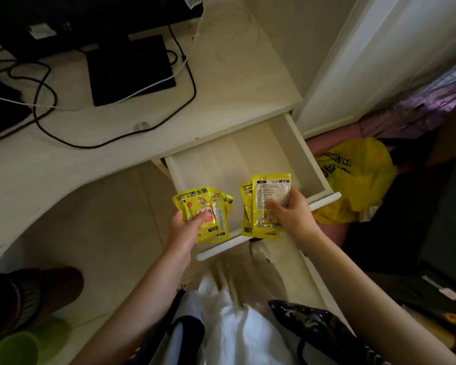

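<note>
Pale desk [63,159] with black cables [48,101] far left. Below its edge, left hand [182,230], arm stretched forward, thumb clamped over fanned yellow warmer packets [195,204]. Drawer [234,159] behind (white, standing open). Right hand [292,214], fingers curled round a second packet stack [269,196], above the drawer front. Yellow bag [358,180] further right.

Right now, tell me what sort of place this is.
Probably a home bedroom or study corner: a white desk with a monitor base and cables, its open drawer, and clothes hanging.
</note>
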`<state>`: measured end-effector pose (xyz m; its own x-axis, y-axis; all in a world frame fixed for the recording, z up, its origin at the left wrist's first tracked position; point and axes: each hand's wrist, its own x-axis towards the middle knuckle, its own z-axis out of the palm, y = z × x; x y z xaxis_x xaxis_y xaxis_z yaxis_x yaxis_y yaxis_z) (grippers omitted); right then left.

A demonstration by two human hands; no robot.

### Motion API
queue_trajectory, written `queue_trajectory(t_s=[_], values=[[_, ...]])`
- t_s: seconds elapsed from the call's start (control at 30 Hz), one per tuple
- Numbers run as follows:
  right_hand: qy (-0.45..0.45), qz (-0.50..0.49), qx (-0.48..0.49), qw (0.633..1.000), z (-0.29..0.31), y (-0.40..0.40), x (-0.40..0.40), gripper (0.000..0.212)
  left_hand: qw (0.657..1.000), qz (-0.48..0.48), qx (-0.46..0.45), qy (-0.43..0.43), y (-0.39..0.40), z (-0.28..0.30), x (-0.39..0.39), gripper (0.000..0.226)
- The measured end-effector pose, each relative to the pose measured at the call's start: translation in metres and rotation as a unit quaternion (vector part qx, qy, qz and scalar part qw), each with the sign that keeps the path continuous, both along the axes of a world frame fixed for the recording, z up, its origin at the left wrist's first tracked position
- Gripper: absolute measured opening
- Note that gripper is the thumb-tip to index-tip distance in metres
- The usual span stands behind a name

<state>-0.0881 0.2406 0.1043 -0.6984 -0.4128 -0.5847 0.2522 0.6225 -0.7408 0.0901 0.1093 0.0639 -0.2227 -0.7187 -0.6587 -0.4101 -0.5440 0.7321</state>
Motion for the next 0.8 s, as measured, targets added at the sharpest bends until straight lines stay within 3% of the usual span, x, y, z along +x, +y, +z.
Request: queue_trajectory(t_s=[0.33, 0.8], values=[[-0.032, 0.138, 0.020, 0.990, -0.022, -0.027, -0.078, 0.033, 0.992, 0.121, -0.013, -0.040, 0.016, -0.022, -0.052, 0.030], [-0.048, 0.234, 0.112, 0.965, -0.134, -0.081, -0.085, 0.032, 0.984, 0.080, 0.043, -0.156, -0.003, -0.118, -0.089, 0.037]])
